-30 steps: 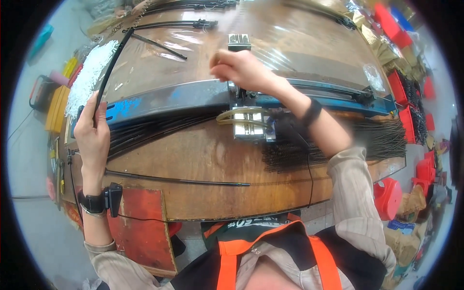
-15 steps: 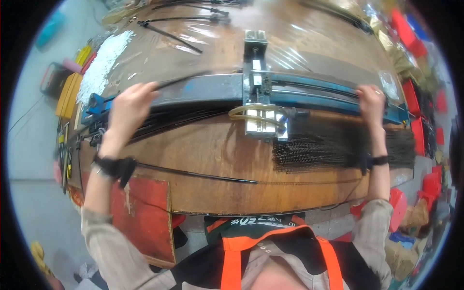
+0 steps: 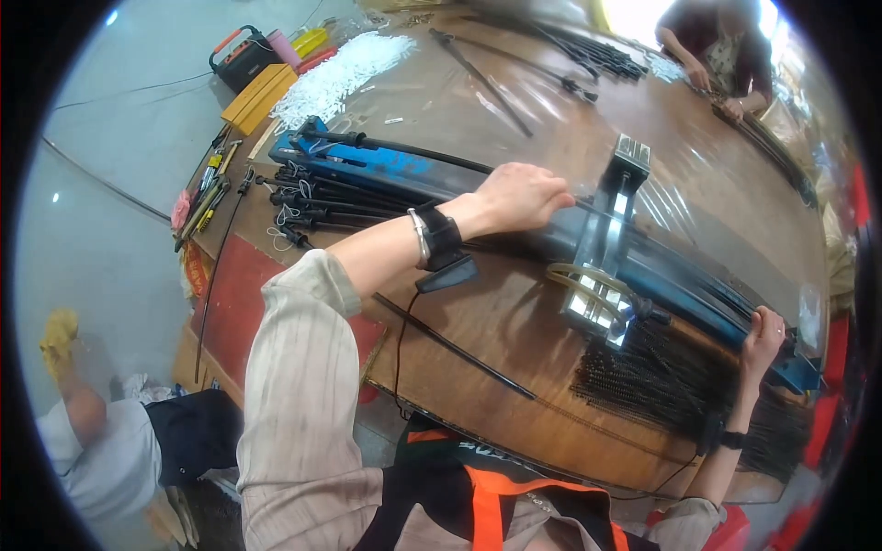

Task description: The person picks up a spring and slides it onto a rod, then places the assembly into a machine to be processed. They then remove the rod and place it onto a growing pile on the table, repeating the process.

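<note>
A long blue metal beam [image 3: 675, 280] lies across the table with a metal clamp fixture [image 3: 606, 239] mounted across it. My left hand [image 3: 525, 196] is closed on a thin black rod [image 3: 418, 154], just left of the fixture. The rod's thicker end rests along the beam's left part. Near the beam's right end, my right hand [image 3: 763, 342] has its fingers curled together; what they hold, if anything, I cannot make out. Below the fixture lies a bundle of dark thin coiled springs [image 3: 643, 381]. Another black rod [image 3: 459, 347], with a thin spring trailing from it, lies nearer me.
Several black rods with looped cords [image 3: 308, 202] lie beside the beam's left end. A white pile of small pieces [image 3: 344, 78] is at the far left, by a yellow box [image 3: 259, 98]. Another person [image 3: 721, 55] works at the far right. Tools [image 3: 207, 197] line the left edge.
The view has turned left and tilted. My left hand has moved from the beam's left end toward the fixture, and a black rod now lies along the beam. My right hand stays near the right end.
</note>
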### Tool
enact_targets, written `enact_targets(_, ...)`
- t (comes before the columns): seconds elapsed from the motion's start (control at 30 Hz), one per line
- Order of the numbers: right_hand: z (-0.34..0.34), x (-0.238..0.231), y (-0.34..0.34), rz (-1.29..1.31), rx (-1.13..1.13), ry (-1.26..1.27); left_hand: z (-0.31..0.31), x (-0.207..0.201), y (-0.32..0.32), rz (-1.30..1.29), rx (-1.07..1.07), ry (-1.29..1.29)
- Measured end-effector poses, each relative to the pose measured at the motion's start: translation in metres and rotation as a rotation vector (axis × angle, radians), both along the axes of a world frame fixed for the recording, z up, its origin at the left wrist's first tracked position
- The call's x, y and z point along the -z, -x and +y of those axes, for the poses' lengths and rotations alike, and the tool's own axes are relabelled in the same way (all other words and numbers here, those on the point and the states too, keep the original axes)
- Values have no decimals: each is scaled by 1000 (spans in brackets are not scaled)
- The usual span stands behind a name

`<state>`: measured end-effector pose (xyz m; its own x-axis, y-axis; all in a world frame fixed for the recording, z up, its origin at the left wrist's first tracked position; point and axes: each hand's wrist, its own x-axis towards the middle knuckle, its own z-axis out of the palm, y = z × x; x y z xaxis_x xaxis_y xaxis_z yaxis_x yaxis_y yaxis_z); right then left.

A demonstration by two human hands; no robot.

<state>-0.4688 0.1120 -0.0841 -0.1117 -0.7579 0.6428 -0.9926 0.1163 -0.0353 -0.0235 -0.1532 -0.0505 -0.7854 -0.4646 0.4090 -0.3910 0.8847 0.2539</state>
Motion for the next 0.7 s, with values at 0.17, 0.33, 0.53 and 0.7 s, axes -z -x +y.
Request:
enact_targets(0.17, 5, -5, -8, -40, 43, -7, 2, 3, 7, 94, 7, 1)
enact_targets(0.33, 5, -19, -57, 31, -26, -6, 1, 0, 4, -19, 9, 28)
enact_targets(0.53, 10, -18, -142, 50, -197, -3, 6, -5, 8, -70, -87, -19)
enact_targets(0.7, 15, -9, -162, -81, -178, -19, 6, -6, 15, -116, -104, 8)
